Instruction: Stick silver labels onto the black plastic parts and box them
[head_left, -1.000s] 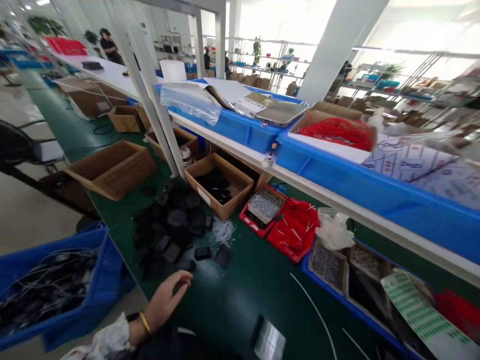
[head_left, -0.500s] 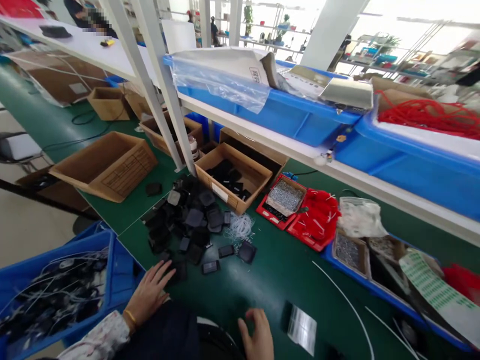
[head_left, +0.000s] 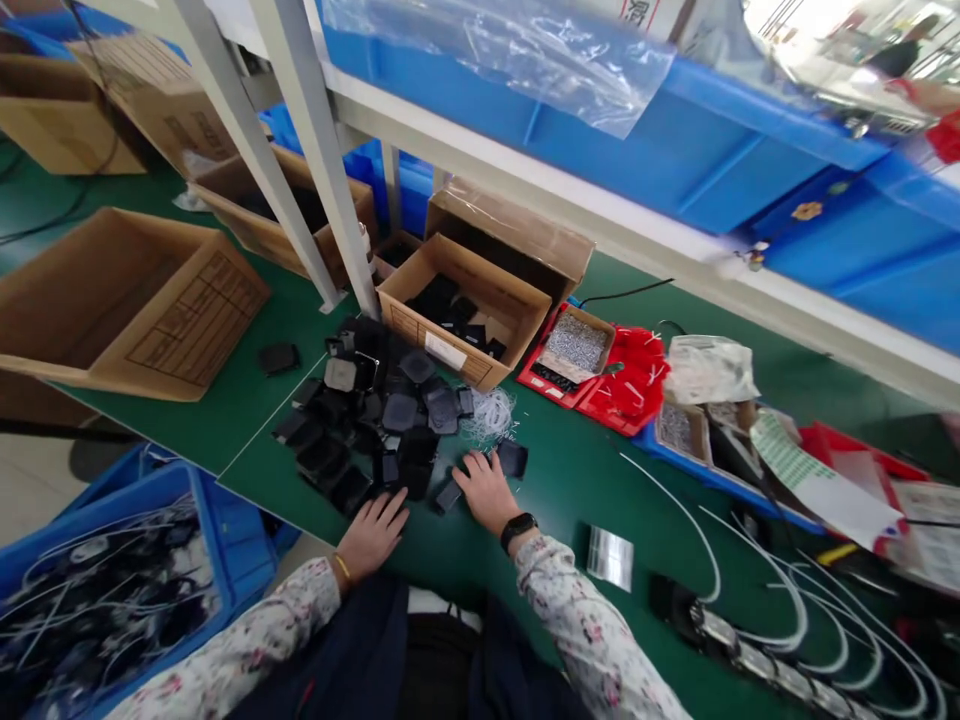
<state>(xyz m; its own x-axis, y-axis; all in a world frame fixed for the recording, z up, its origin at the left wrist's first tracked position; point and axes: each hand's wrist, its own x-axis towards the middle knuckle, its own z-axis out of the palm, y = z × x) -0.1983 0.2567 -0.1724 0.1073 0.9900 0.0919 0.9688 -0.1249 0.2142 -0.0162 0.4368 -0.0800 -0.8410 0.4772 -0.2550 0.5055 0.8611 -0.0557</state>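
Note:
A heap of small black plastic parts point(head_left: 375, 415) lies on the green table. My left hand point(head_left: 371, 532) rests flat at the heap's near edge, fingers apart, touching the nearest parts. My right hand point(head_left: 486, 490), with a black watch on the wrist, lies over small black parts at the heap's right end; whether it grips one is hidden by the fingers. A bundle of white ties point(head_left: 491, 412) lies just beyond my right hand. An open cardboard box point(head_left: 525, 312) holding more black parts stands behind the heap.
A large open cardboard box point(head_left: 196, 325) sits at the left. A blue bin point(head_left: 202, 520) of black cabled parts stands below the table's left edge. Red trays point(head_left: 626, 395) with screws and red ties, white tubes point(head_left: 705, 530) and a shiny foil piece point(head_left: 609, 557) lie to the right.
The view has tilted down and closer. My right hand has moved up from the near edge onto the black parts. My left hand has shifted right to the heap's near edge.

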